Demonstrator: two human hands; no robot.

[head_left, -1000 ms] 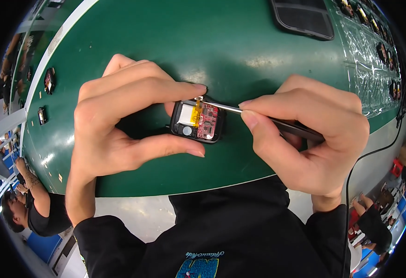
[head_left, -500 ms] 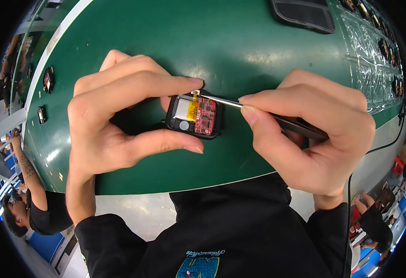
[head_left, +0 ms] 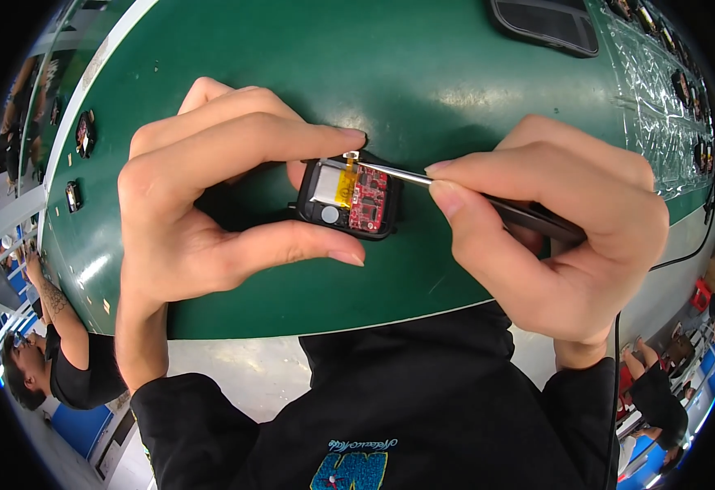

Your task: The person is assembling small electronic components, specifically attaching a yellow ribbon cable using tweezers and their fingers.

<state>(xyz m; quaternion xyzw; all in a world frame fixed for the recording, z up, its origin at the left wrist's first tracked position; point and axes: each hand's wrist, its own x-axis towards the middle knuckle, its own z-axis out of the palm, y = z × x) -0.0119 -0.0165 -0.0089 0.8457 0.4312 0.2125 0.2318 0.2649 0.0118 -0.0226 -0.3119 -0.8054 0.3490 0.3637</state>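
Gadget (head_left: pixel 349 196) between left hand (head_left: pixel 169 212) and right hand (head_left: pixel 598 196)

The gadget is in the left hand's grip over the surface (head_left: pixel 423 286), forefinger at its far edge, thumb at its near edge. Inside it, the battery (head_left: pixel 325 184) sits left of the circuit board (head_left: pixel 369 200), with tape (head_left: pixel 346 188) between them and a disc (head_left: pixel 329 214) on the battery's near side. Tweezers (head_left: pixel 406 174) in the right hand's grip reach left to the board's far end. Behind the right hand lies a phone (head_left: pixel 547 26); farther right, plastic film (head_left: pixel 647 106). Two small parts (head_left: pixel 85 134) lie far left.
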